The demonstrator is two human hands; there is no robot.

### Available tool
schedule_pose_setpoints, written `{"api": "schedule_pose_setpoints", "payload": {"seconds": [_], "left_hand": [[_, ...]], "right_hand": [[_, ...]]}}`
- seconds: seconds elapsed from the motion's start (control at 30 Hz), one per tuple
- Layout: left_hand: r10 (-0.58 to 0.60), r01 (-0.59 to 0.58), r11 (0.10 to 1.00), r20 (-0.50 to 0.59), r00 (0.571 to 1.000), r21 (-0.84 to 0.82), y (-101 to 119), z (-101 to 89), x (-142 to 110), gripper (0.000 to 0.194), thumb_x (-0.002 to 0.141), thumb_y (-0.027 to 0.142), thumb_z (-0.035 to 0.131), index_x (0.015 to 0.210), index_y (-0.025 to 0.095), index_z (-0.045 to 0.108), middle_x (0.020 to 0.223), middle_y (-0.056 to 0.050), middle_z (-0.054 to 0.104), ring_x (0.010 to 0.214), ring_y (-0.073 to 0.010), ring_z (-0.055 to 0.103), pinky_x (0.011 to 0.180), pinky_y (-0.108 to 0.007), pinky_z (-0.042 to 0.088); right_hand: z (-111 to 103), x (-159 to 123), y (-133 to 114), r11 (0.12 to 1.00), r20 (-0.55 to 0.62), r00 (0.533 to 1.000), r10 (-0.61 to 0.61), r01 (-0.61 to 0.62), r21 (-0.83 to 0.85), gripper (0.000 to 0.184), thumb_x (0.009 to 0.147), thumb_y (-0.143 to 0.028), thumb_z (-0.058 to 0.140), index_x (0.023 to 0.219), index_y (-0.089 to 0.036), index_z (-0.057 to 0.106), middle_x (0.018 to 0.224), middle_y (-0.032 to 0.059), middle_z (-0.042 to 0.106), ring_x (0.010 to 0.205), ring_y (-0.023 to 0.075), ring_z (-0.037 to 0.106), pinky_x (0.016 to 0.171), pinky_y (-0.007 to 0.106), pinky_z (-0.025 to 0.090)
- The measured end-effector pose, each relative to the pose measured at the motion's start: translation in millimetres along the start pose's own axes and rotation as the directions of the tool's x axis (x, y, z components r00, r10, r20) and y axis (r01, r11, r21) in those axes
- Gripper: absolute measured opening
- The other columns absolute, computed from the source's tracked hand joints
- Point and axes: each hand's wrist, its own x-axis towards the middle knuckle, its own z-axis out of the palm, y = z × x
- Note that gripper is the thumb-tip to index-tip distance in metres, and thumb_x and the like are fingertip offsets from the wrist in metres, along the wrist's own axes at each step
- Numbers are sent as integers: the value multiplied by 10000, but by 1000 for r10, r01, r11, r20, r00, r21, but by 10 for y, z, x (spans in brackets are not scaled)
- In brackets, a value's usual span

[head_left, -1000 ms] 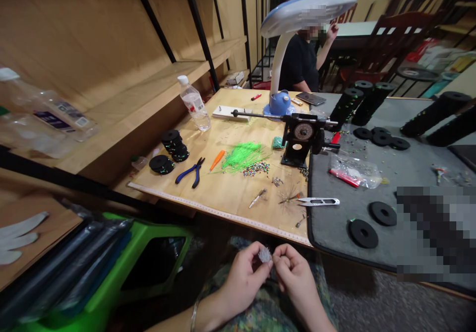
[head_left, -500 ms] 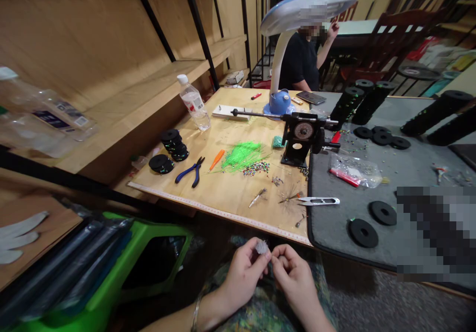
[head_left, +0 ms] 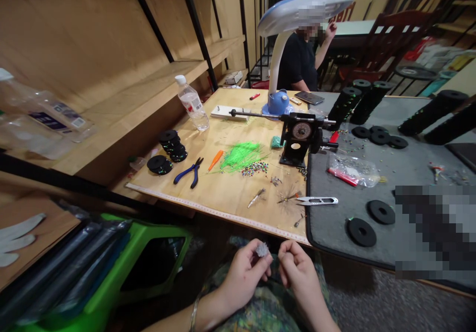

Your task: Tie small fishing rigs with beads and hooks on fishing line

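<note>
My left hand point(head_left: 243, 275) is closed in a pinch on a small whitish fuzzy tuft point(head_left: 262, 249), held over my lap just below the table's front edge. My right hand point(head_left: 299, 275) is beside it with fingers curled and fingertips pinched, a small gap from the tuft; what it pinches is too fine to make out. Straight ahead on the wooden table point(head_left: 223, 193) lie silver thread snips point(head_left: 317, 201), a small bristly piece point(head_left: 288, 196) and a pile of bright green strands point(head_left: 240, 155).
A black winding device point(head_left: 299, 138) stands mid-table by a blue desk lamp point(head_left: 278, 101). Blue pliers point(head_left: 189, 171), black spools point(head_left: 171, 146), a water bottle point(head_left: 191, 103) and black discs point(head_left: 360, 232) on a grey mat are about. A green stool point(head_left: 148, 262) is at my left. Another person sits at the far end.
My right hand has drawn slightly to the right, away from the tuft, opening a small gap. The left hand keeps its pinch on the tuft.
</note>
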Motion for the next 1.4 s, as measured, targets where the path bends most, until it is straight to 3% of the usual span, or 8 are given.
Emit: {"api": "schedule_pose_setpoints", "payload": {"seconds": [0.33,0.53,0.97,1.1,1.2,1.4], "left_hand": [[-22,22,1000,7,1000,-19,24,-27,-23,331,778,473,649,718,173,522,583,16,515,535,-122,493,503,-223,424],[-25,26,998,23,999,-57,62,-35,-41,217,771,351,640,762,162,536,597,14,523,559,-134,520,544,-246,451],[21,-21,999,-7,1000,46,-9,-61,-38,86,780,236,545,736,172,507,595,27,483,557,-124,468,548,-237,406],[83,-79,990,-34,996,113,-17,-46,-29,72,752,206,571,713,158,534,680,2,511,663,-135,478,637,-241,406],[43,-39,993,-30,999,113,20,-38,-29,85,745,226,586,727,145,567,674,-2,523,647,-136,479,625,-240,406],[89,-77,956,-32,996,282,81,-154,-87,147,791,277,587,726,145,580,635,0,534,595,-130,470,566,-225,375]], "right_hand": [[4,-18,-36,1000,-17,999,-27,27,4,330,740,-493,619,686,-221,441,374,-134,346,318,51,258,358,158,188],[-4,-34,-51,999,-1,999,-39,39,2,310,748,-461,625,681,-218,444,433,-136,302,354,48,244,365,159,185],[-26,-76,-43,998,71,997,-4,9,-66,283,773,-444,603,705,-217,448,485,-123,278,418,67,199,405,182,180],[-29,-74,-16,986,76,994,-81,91,-141,272,799,-431,584,710,-209,454,533,-103,305,463,83,237,434,191,208],[-23,-81,-45,954,107,979,-173,194,-230,239,840,-399,548,729,-200,476,587,-74,374,512,100,318,473,204,267],[-40,-79,-272,784,327,923,-204,354,-510,111,895,-253,514,821,-187,564,611,-56,482,566,118,448,537,213,317]]}}
